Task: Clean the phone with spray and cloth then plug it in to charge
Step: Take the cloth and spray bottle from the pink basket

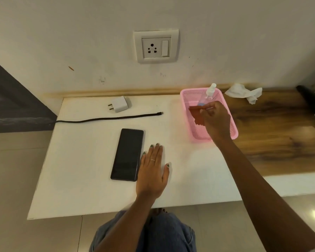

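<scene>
So the left hand (153, 171) lies flat with fingers straight on the table (84, 188), just beside the phone (127, 154); right hand (215, 120) reaches into the pink basket (233, 131), fingers pinching the red cloth (196, 115) near the spray bottle (208, 96).

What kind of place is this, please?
Probably a room in a home, at a small desk or counter. A wall socket sits above a white table beside a wooden counter, over a tiled floor.

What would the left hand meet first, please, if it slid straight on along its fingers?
Probably the black cable: the left hand lies flat beside the phone, its fingers pointing up the table toward the wall.
</scene>
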`<act>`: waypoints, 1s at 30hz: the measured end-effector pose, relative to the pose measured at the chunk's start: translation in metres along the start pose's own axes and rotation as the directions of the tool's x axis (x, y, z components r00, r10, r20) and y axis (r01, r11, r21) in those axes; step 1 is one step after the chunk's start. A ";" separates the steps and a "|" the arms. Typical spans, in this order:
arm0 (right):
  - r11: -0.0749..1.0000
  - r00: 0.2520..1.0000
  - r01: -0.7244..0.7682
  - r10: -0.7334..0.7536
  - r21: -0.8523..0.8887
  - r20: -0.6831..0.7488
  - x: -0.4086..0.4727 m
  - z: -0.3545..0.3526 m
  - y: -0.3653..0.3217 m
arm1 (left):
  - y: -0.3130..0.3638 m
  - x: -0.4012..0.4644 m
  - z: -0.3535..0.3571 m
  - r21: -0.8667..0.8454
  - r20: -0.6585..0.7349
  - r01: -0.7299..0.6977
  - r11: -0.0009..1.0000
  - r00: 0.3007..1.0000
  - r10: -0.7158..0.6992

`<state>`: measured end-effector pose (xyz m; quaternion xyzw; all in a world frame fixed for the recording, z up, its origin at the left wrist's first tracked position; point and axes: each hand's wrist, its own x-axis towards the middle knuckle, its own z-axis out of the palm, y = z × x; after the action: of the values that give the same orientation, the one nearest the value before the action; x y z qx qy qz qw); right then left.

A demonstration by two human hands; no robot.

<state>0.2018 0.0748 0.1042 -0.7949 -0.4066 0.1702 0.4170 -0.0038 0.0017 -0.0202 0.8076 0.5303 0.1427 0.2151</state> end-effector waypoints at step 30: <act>0.978 0.946 -0.157 0.188 -0.136 0.265 -0.131 0.048 0.038 | 0.001 0.004 -0.001 0.097 0.074 -0.027 0.995 0.997 0.020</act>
<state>0.1118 -0.0152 0.0361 -0.8182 -0.3984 0.2921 0.2941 -0.0020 0.0048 -0.0186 0.8280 0.5189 0.0895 0.1929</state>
